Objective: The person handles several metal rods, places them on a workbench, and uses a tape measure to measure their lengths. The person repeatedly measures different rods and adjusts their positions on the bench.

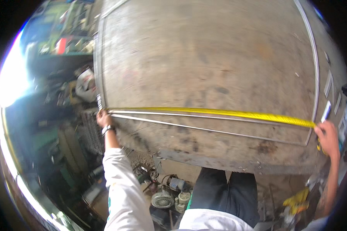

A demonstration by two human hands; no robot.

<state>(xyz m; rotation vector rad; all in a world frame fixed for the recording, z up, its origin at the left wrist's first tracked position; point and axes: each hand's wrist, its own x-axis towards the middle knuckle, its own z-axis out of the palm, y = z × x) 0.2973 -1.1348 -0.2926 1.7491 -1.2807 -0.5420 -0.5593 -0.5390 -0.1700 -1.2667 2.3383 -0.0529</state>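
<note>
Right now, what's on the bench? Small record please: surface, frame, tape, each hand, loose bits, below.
surface: broad, stained worktop
frame: thin pale metal frame, lying flat
tape: yellow measuring tape, stretched left to right across the near part of the worktop
left hand: the left hand is at the tape's left end, by the frame's left side; exact grip too small to tell
right hand: the right hand holds the tape's right end
loose bits: short metal strips outside the frame, at right
below: machinery, beyond the near edge
</note>
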